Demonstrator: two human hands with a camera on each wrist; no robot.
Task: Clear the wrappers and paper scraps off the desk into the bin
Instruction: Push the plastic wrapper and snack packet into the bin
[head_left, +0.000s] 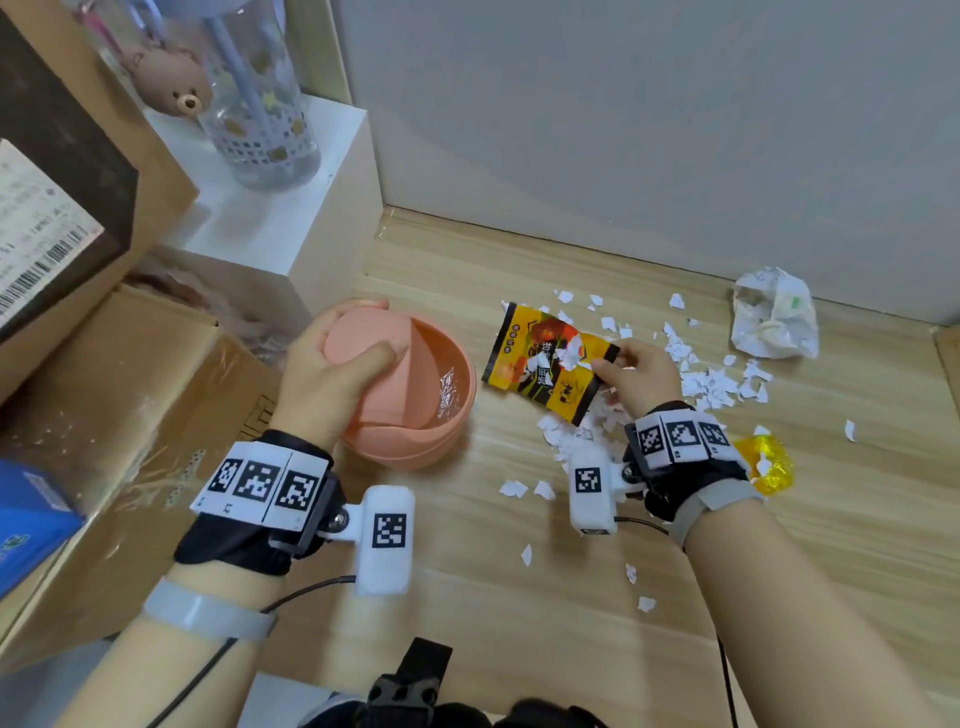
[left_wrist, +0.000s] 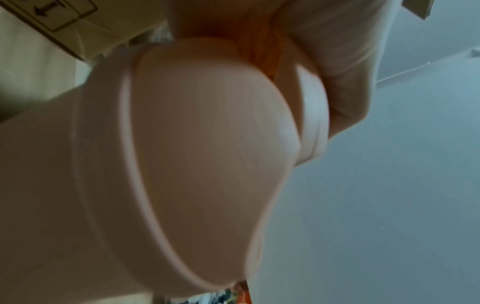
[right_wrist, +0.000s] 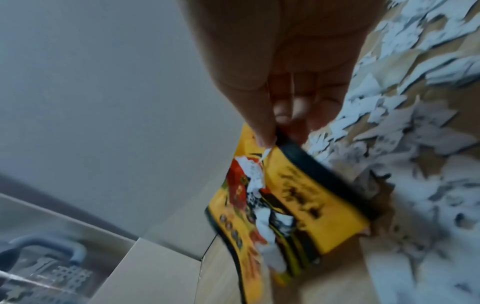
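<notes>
Head view: left hand (head_left: 332, 379) grips bin (head_left: 415, 395) lid; right hand (head_left: 641, 374) pinches yellow wrapper (head_left: 540, 364) beside it.

Glossy wrapper (head_left: 545, 364), wood-grain desk (head_left: 571, 597)

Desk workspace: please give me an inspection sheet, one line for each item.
Surface: wooden desk, strewn with scraps.
Job's things: pink bin, lid tilted open; yellow wrapper with scraps on it; crumpled white wrapper; gold wrapper.
Clutter: cardboard boxes, bottle on a white shelf.
Grippers: left hand holds the lid; right hand pinches the yellow wrapper.
Cables: black wires from wrist cameras.
Surroundings: grey wall.
</notes>
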